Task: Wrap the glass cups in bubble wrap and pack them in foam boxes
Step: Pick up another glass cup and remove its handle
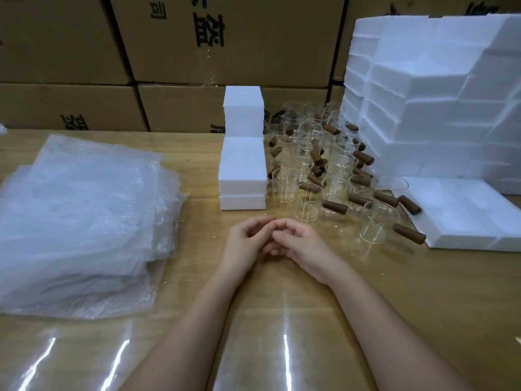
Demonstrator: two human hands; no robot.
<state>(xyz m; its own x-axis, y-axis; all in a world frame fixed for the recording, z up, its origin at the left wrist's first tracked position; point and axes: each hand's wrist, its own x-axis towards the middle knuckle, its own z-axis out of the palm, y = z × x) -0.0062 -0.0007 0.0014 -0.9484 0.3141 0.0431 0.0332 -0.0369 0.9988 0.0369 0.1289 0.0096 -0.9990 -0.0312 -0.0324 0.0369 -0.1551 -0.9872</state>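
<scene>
Several clear glass cups [307,190] with brown wooden handles stand crowded on the wooden table [366,292] at centre right. A thick pile of bubble wrap sheets [81,221] lies at the left. A short stack of white foam boxes [244,153] stands in the middle, just left of the cups. My left hand [248,238] and my right hand [298,244] rest together on the table in front of the cups, fingers loosely curled and touching each other. Neither hand holds anything.
A tall wall of stacked white foam boxes [434,103] fills the right side, with a lower foam slab [462,218] in front of it. Brown cardboard cartons [169,52] line the back. Glossy table surface lies around my forearms.
</scene>
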